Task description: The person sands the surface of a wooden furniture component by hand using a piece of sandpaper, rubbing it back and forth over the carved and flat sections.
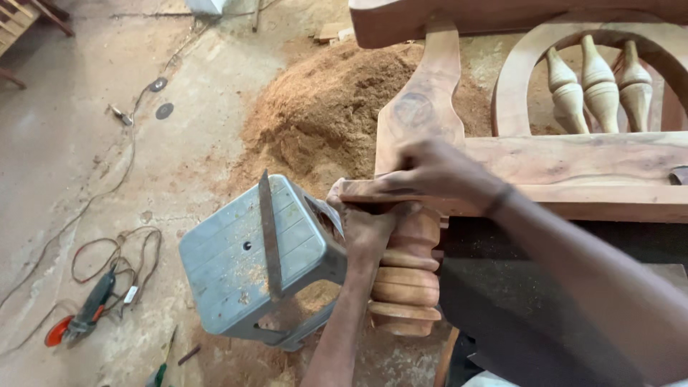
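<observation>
At the corner of the wooden frame, sandpaper is pressed against the rail end by the left hand, clenched round it, just above the turned leg. The right hand lies gripping the rail. A file rests on the tilted grey stool; it could probably be knocked to the floor by an elbow.

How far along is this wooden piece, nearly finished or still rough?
Shaping looks done: the turned leg has its rings, and three spindles sit in the arch. A sawdust pile lies behind. In hand: the left hand presses what looks like sandpaper against the leg top, and the right hand grips the frame. The wood is bare, so smoothing and finishing seem left.
</observation>
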